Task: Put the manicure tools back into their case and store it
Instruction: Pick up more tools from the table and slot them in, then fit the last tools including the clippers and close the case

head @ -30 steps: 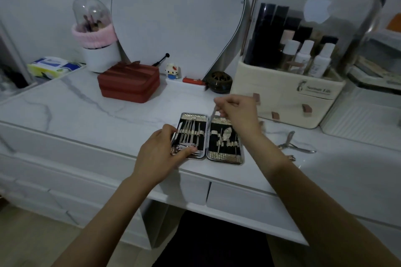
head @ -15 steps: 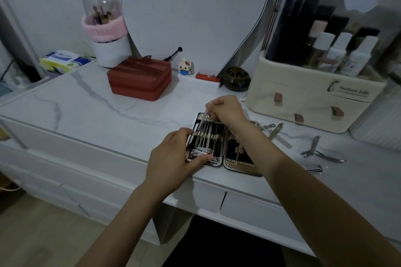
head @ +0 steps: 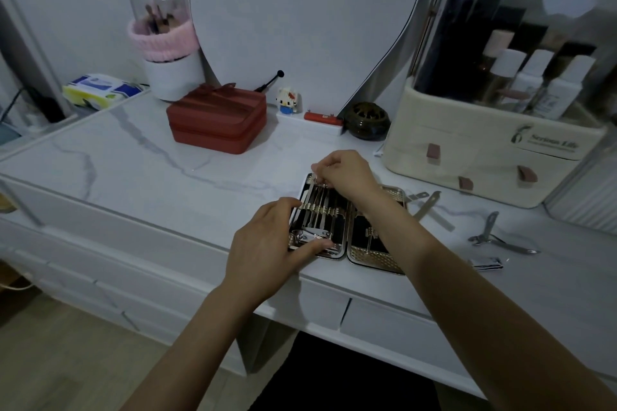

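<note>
I stood at a white marble-patterned counter (head: 110, 157) with grey veins, drawers beneath it, set against a pale wall. At the back stood a large curved mirror (head: 300, 17), a red zipped fabric box (head: 217, 120), a white brush holder with a pink band and clear dome (head: 163, 40), and a cream cosmetics organiser with a clear lid (head: 484, 150) full of bottles. The light was dim.

The open manicure case with black lining and a gold textured rim (head: 374, 243) lay flat near the counter's front edge, its left half filled with a row of slim steel tools. My left hand (head: 267, 243) pressed on the case's lower left corner, thumb stretched along its near edge. My right hand (head: 344, 173) reached across the case, fingers curled, pinching a thin steel manicure tool (head: 312, 192) at the top of the left half. To the right, loose on the counter, lay silver cuticle nippers (head: 494, 237), a metal nail file (head: 425, 208) and a small nail clipper (head: 487, 264).
</note>
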